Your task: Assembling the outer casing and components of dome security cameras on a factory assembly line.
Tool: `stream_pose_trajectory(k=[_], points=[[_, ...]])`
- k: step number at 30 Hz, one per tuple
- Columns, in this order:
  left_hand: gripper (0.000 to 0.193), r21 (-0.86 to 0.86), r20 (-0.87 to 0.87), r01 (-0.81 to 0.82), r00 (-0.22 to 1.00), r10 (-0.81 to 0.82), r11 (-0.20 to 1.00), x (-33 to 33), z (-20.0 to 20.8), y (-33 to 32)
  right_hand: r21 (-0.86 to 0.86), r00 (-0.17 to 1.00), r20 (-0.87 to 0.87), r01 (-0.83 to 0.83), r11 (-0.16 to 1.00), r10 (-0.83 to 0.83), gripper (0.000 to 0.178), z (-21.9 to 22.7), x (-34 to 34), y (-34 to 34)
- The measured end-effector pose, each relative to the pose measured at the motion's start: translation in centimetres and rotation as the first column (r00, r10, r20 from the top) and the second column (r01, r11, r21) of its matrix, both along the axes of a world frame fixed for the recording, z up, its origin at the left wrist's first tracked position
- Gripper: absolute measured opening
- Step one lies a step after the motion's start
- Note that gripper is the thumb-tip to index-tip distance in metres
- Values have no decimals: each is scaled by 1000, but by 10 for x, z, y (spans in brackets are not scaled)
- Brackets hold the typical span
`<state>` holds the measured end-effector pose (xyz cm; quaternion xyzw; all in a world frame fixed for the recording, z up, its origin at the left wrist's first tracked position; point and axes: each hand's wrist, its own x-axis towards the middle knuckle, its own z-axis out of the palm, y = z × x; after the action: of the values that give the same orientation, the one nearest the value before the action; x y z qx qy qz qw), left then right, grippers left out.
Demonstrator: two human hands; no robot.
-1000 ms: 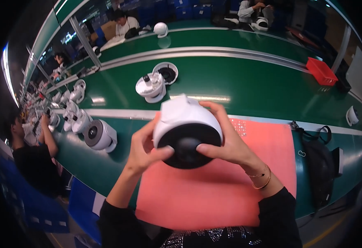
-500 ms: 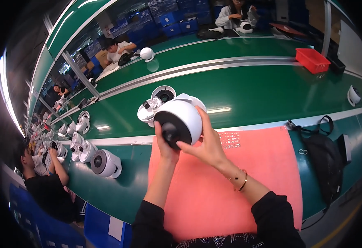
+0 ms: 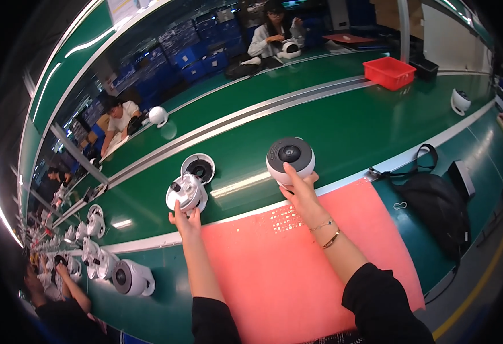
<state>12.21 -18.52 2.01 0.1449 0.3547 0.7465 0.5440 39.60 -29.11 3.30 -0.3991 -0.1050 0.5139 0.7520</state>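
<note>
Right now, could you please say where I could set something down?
Free: pink mat between the forearms; green surface between the round device in the right hand and the red bin. Crowded: around the left hand and the white devices further left.

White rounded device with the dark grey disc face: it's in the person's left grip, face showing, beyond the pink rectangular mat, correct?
Wrong side: the head view shows the dark-faced device in the person's right grip. It is indeed beyond the mat, face showing.

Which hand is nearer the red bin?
Right. The right hand, at the dark-faced round unit, is nearer the person than the red bin and left of it; the left hand, at the opened white unit, is farther left.
</note>
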Motion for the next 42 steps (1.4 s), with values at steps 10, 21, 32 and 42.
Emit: stream_pose_trajectory(k=[10,21,32,42], points=[[54,139,-165,107,983,-83,985,-11,-28,16,39,959,12,-284,958,284,101,5,-19,-13],[59,-41,-301,271,914,-271,962,-9,58,-36,138,45,990,-158,978,-132,85,26,-41,-37],[44,-19,-390,466,811,-436,885,10,103,-72,435,-413,752,-273,858,-513,39,46,4,-93],[27,-20,-566,834,445,-694,551,17,66,-68,292,178,956,-624,724,-232,37,81,11,-161]])
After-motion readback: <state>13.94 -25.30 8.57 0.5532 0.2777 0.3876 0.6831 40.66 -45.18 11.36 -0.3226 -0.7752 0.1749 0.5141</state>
